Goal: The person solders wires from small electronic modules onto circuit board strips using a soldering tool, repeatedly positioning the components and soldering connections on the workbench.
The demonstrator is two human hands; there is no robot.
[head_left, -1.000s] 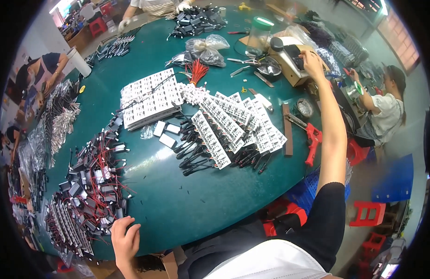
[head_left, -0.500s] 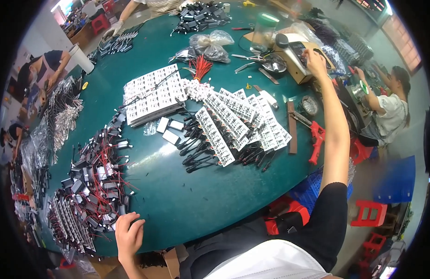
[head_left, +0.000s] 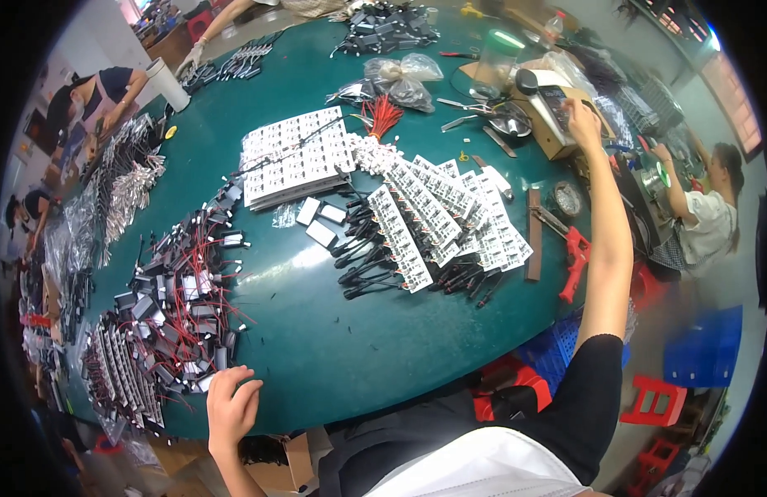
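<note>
My left hand (head_left: 233,404) hovers at the table's near edge, fingers loosely bent and apart, with nothing in it. Just beyond it lies a heap of small black-and-white boxed modules (head_left: 184,306) with red wires. My right hand (head_left: 584,126) reaches far out to the open cardboard box (head_left: 557,141) at the back right. Its fingers are bent at the box, and their tips are too hidden to show whether they hold anything. Mid-table are fanned strips of white circuit boards (head_left: 400,236) with black cables, and a stack of white board panels (head_left: 292,157).
Near the box are a lidded clear jar (head_left: 498,66), pliers (head_left: 466,108) and a red-handled tool (head_left: 575,265). Bundled red wires (head_left: 383,116) and plastic bags (head_left: 404,81) lie farther back. Co-workers sit left and right; a gloved hand (head_left: 191,60) works at the far left.
The whole view has swung a little to the left, so the table's things appear farther right. My right hand stays at the cardboard box, and my left hand keeps about its place.
</note>
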